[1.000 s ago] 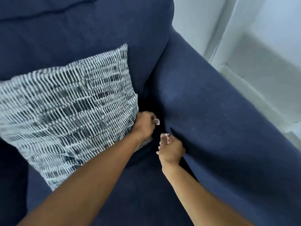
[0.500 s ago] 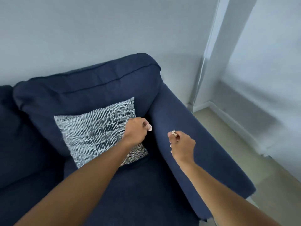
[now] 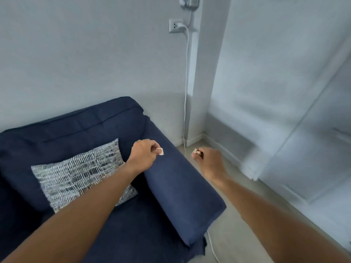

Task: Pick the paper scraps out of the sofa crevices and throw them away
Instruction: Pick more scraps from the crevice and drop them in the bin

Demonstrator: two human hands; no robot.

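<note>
While both my bare arms reached forward, my left hand (image 3: 142,156) hung over the inner edge of the dark navy fabric sofa's (image 3: 76,128) padded armrest (image 3: 178,188). Its fingers (image 3: 154,149) were curled in tight, pinching a small crumpled whitish paper scrap (image 3: 161,151) between the thumb and the fingertips; the scrap stuck out on the right side of the hand, just above the armrest cloth. My right hand (image 3: 209,164) was out past the far side of the armrest, over the pale beige floor (image 3: 235,236). Those fingers (image 3: 195,155) were likewise closed in a pinch on a second small whitish paper scrap (image 3: 196,151), which showed at the tips, pointing toward the left hand. The two scraps were near each other but apart, with the top of the armrest between and below them.

Beside my left forearm, a square cushion with a black and white woven pattern (image 3: 79,173) leaned tilted against the sofa's back cushion, its lower corner resting on the seat. Behind the sofa stood a plain light grey wall (image 3: 85,54) with a white socket (image 3: 175,25); a thin white cable (image 3: 186,92) ran from it down to the floor by the corner. Whether more paper lay in the crevice under my arm, I could not tell.
</note>
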